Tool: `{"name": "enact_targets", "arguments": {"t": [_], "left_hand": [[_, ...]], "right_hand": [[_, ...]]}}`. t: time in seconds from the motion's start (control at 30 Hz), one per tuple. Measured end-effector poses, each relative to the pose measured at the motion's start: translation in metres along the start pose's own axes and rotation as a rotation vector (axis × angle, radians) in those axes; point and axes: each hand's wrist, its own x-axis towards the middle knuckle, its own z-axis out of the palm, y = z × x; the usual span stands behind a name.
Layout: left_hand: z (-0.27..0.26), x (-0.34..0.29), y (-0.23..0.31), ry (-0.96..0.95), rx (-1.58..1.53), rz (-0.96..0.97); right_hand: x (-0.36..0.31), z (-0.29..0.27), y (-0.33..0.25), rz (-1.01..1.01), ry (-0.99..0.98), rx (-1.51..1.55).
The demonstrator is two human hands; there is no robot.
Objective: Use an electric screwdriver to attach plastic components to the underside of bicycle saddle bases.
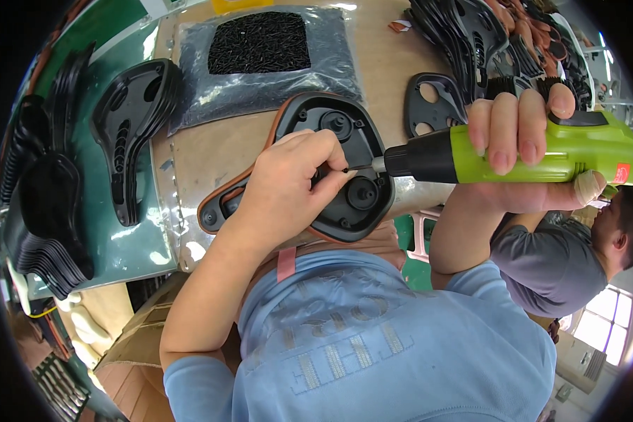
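Observation:
An upturned bicycle saddle (344, 204) with a black plastic base and a brown cover edge lies on the bench in front of me. My left hand (288, 183) rests on it and pinches a small black screw at the driver's tip. My right hand (520, 133) grips a green and black electric screwdriver (513, 151), held level with its bit pointing left at the saddle base.
A clear bag of small black screws (260, 49) lies behind the saddle. Stacks of black saddle bases sit at the left (130, 133) and at the back right (464, 35). Another person (555, 260) in a grey shirt is at the right.

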Motion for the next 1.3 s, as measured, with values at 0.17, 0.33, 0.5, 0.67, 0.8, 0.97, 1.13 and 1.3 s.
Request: {"name": "enact_targets", "arguments": {"t": [0.17, 0.33, 0.5, 0.67, 0.8, 0.97, 1.13, 1.3], "left_hand": [[-0.003, 0.001, -0.003, -0.02, 0.005, -0.019], [-0.005, 0.0, -0.002, -0.024, 0.062, -0.023], [-0.005, 0.004, 0.001, 0.01, 0.126, -0.038], [-0.009, 0.007, 0.007, -0.01, 0.303, 0.114], [-0.029, 0.019, 0.015, -0.01, 0.184, -0.072], [-0.06, 0.064, -0.051, 0.184, 0.582, 0.05], [-0.074, 0.087, -0.093, -0.071, 0.746, -0.074], [-0.074, 0.09, -0.09, 0.104, 0.517, -0.07]], "right_hand": [[0.003, -0.003, 0.006, 0.014, -0.03, 0.041], [0.005, 0.002, 0.012, 0.0, -0.009, -0.04], [0.016, 0.012, 0.001, -0.035, -0.363, -0.262], [0.014, 0.009, 0.019, 0.013, 0.002, -0.085], [0.014, -0.021, 0.034, -0.06, 0.154, 0.143], [0.036, -0.023, 0.042, -0.068, 0.005, -0.133], [0.054, -0.016, 0.057, -0.017, -0.214, -0.146], [0.064, -0.01, 0.062, -0.008, -0.36, -0.107]]}}
